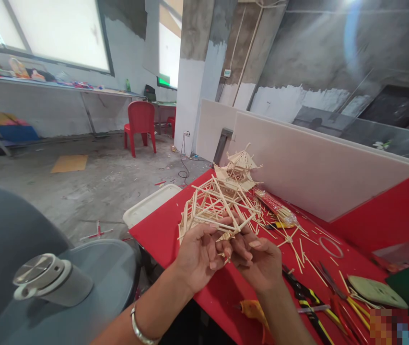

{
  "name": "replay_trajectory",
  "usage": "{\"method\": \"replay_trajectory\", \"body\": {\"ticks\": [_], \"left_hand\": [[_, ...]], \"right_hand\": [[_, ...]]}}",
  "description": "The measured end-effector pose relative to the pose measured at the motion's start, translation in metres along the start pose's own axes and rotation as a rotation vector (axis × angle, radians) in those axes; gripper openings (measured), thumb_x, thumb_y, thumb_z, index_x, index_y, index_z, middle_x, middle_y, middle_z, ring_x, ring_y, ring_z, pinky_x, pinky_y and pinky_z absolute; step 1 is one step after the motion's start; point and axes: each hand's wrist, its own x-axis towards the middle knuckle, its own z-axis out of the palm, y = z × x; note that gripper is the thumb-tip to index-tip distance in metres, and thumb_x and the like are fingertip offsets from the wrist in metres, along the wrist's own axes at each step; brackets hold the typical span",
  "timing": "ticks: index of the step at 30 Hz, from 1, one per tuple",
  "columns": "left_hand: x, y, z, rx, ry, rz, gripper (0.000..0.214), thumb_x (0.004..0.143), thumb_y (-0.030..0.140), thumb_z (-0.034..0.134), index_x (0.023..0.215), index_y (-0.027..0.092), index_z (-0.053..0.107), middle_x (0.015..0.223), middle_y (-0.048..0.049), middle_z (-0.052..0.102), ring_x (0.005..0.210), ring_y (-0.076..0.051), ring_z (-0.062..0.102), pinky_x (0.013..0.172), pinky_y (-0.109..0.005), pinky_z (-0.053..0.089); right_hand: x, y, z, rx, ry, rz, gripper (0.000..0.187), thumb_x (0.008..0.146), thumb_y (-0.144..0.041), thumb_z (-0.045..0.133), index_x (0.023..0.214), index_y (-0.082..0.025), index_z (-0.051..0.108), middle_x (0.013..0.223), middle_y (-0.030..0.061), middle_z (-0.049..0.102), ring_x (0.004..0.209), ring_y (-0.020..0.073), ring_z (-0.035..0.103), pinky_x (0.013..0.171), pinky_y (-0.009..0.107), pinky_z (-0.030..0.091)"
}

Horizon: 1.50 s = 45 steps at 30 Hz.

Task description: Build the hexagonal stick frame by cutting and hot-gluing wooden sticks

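My left hand point(201, 256) and my right hand point(260, 261) are close together over the red table point(211, 290), palms partly up and fingers curled. Between their fingertips is an angular frame of thin wooden sticks point(228, 203), tilted above the table. Fingers hide its lower part, so the exact grip points do not show. Just behind it stands a larger lattice of sticks point(187, 218), partly covered by the frame. Farther back rises a tiered stick pagoda model point(242, 165) with a pointed roof.
Loose sticks point(300, 254), a plastic-wrapped bundle point(279, 208), a yellow knife point(278, 225) and a tape ring point(331, 247) lie to the right. Nearer are an orange glue gun point(253, 311) and pliers point(346, 311). A white mug point(55, 280) sits on a grey chair point(109, 282).
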Motion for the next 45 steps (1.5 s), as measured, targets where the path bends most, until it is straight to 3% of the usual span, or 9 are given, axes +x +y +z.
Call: {"method": "replay_trajectory", "body": {"ticks": [8, 12, 16, 19, 22, 26, 33, 36, 45], "left_hand": [[0.0, 0.0, 0.0, -0.001, 0.02, 0.008, 0.044, 0.078, 0.023, 0.048, 0.116, 0.005, 0.061, 0.059, -0.0065, 0.059, 0.044, -0.012, 0.055, 0.03, -0.014, 0.028], [0.0, 0.0, 0.001, -0.01, 0.043, 0.023, 0.042, 0.076, 0.021, 0.051, 0.114, 0.006, 0.06, 0.072, -0.0086, 0.065, 0.049, -0.013, 0.058, 0.029, -0.014, 0.028], [0.0, 0.001, 0.001, -0.014, 0.059, 0.031, 0.04, 0.074, 0.019, 0.053, 0.112, 0.008, 0.061, 0.084, -0.0084, 0.067, 0.051, -0.012, 0.059, 0.029, -0.015, 0.03], [-0.001, 0.001, 0.0, -0.026, 0.069, 0.021, 0.042, 0.074, 0.019, 0.054, 0.114, 0.009, 0.06, 0.084, -0.0076, 0.067, 0.05, -0.012, 0.059, 0.028, -0.015, 0.03], [-0.001, 0.001, -0.001, -0.028, 0.056, 0.008, 0.039, 0.074, 0.019, 0.055, 0.111, 0.009, 0.06, 0.078, -0.0057, 0.065, 0.05, -0.012, 0.059, 0.028, -0.015, 0.029], [-0.001, 0.001, -0.001, -0.015, 0.069, 0.004, 0.038, 0.073, 0.021, 0.056, 0.109, 0.01, 0.06, 0.079, -0.0047, 0.064, 0.05, -0.011, 0.059, 0.028, -0.014, 0.028], [-0.002, 0.001, 0.001, 0.026, 0.126, 0.009, 0.042, 0.073, 0.023, 0.055, 0.113, 0.01, 0.061, 0.069, -0.0017, 0.059, 0.048, -0.011, 0.057, 0.028, -0.015, 0.024], [-0.002, 0.001, 0.0, 0.039, 0.138, 0.01, 0.045, 0.074, 0.023, 0.055, 0.117, 0.01, 0.06, 0.065, -0.0018, 0.058, 0.048, -0.011, 0.056, 0.029, -0.015, 0.024], [-0.001, 0.0, -0.005, -0.002, 0.071, -0.042, 0.049, 0.074, 0.024, 0.054, 0.121, 0.01, 0.058, 0.062, -0.0033, 0.059, 0.049, -0.013, 0.058, 0.03, -0.016, 0.021]], "right_hand": [[-0.001, 0.0, 0.001, 0.052, -0.019, 0.008, 0.067, 0.059, -0.013, 0.055, 0.123, -0.029, 0.059, 0.083, -0.0003, 0.061, 0.049, 0.0043, 0.035, 0.04, 0.012, 0.031], [-0.009, -0.004, -0.001, -0.074, 0.032, -0.016, 0.056, 0.06, -0.013, 0.059, 0.115, -0.027, 0.065, 0.089, 0.0022, 0.063, 0.053, 0.005, 0.039, 0.04, 0.013, 0.032], [-0.022, -0.013, -0.011, -0.429, 0.258, -0.07, 0.043, 0.063, -0.017, 0.067, 0.105, -0.024, 0.07, 0.12, 0.0069, 0.063, 0.053, 0.0048, 0.045, 0.034, 0.016, 0.027], [-0.028, -0.034, -0.014, -0.787, 0.387, -0.157, 0.033, 0.071, -0.029, 0.072, 0.104, -0.023, 0.071, 0.107, 0.0081, 0.069, 0.051, 0.0067, 0.046, 0.039, 0.021, 0.034], [-0.019, -0.067, -0.003, -1.164, 0.399, -0.359, 0.029, 0.078, -0.039, 0.07, 0.102, -0.023, 0.071, 0.089, 0.0062, 0.072, 0.055, 0.0107, 0.048, 0.051, 0.027, 0.044], [0.026, -0.103, 0.026, -1.478, 0.17, -0.342, 0.028, 0.082, -0.043, 0.065, 0.101, -0.023, 0.066, 0.091, 0.0051, 0.072, 0.052, 0.0089, 0.046, 0.046, 0.025, 0.039], [0.107, -0.114, 0.05, -1.414, -0.165, 0.168, 0.028, 0.073, -0.036, 0.075, 0.081, -0.021, 0.053, 0.074, 0.0027, 0.068, 0.041, 0.0047, 0.041, 0.038, 0.021, 0.032], [0.118, -0.115, 0.048, -1.361, -0.223, 0.27, 0.032, 0.071, -0.037, 0.076, 0.081, -0.021, 0.05, 0.072, 0.0002, 0.066, 0.04, 0.0039, 0.041, 0.036, 0.019, 0.028], [0.124, -0.11, 0.048, -1.334, -0.356, 0.337, 0.027, 0.076, -0.034, 0.073, 0.08, -0.022, 0.049, 0.056, -0.0082, 0.049, 0.04, 0.0042, 0.041, 0.037, 0.018, 0.027]]}}
